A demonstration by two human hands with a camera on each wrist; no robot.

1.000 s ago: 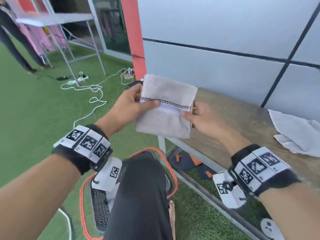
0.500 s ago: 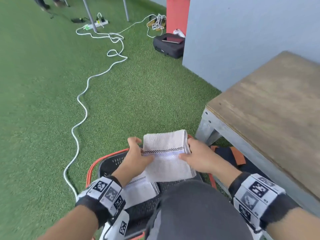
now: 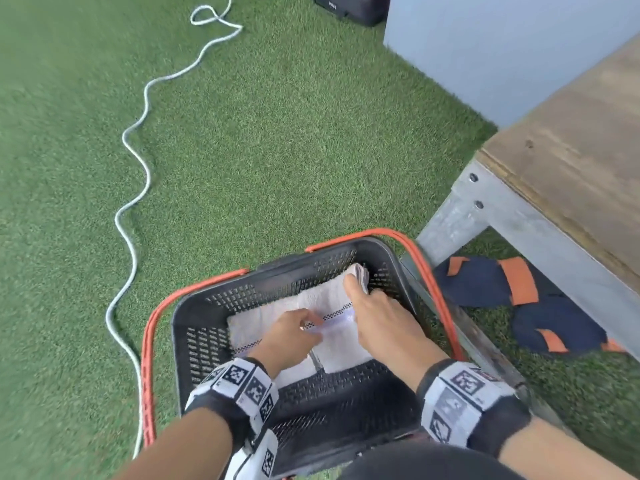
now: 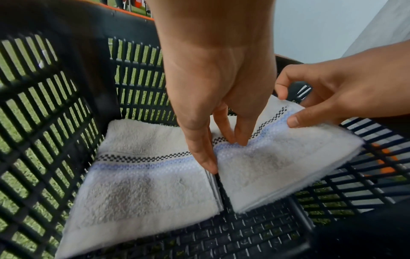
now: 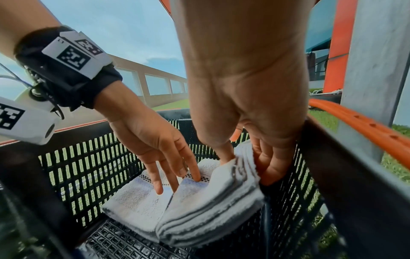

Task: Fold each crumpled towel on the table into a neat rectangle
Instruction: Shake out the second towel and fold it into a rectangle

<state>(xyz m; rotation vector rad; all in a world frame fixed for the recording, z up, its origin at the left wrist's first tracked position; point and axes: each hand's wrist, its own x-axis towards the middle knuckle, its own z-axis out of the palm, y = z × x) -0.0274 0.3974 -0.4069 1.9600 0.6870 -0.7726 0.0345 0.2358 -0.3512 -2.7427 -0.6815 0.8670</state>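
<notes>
Head view: folded towel (image 3: 341, 344) lies flat beside another, checker-striped.

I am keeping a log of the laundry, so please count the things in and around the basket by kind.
Folded towels in the basket: 2
Baskets: 1
Hands on the towels: 2
Sandals under the table: 2
White cables on the grass: 1
Total: 8

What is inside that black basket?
Two folded towels lie side by side in the black basket: one flat, the other being set down by both hands. Anything beneath them is hidden.
</notes>
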